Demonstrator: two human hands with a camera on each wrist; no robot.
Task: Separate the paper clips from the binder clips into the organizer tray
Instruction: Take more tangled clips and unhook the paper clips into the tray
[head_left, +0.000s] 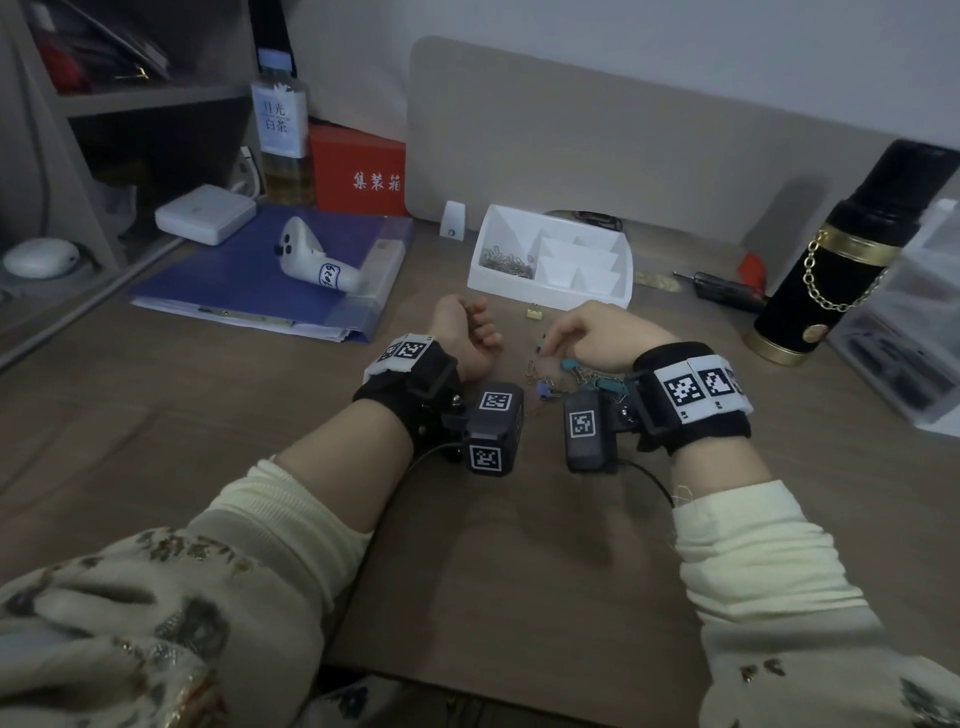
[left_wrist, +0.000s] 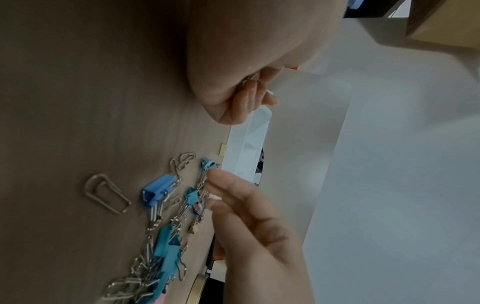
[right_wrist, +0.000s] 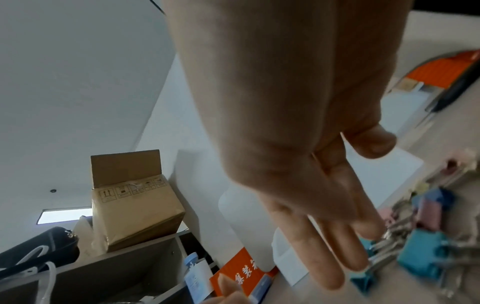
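Observation:
A mixed pile of wire paper clips and coloured binder clips lies on the brown desk between my wrists. Behind it stands the white organizer tray, with paper clips in its left compartment. One gold binder clip sits alone in front of the tray. My left hand rests palm up, fingers curled, and wire paper clips show between them. My right hand hovers over the pile, its straight fingers touching the handles of a teal binder clip. The thumb stays apart.
A black flask with a gold chain stands at the right, a dark screwdriver beside it. A blue folder carrying a white controller lies at the left. A red box and a bottle stand behind.

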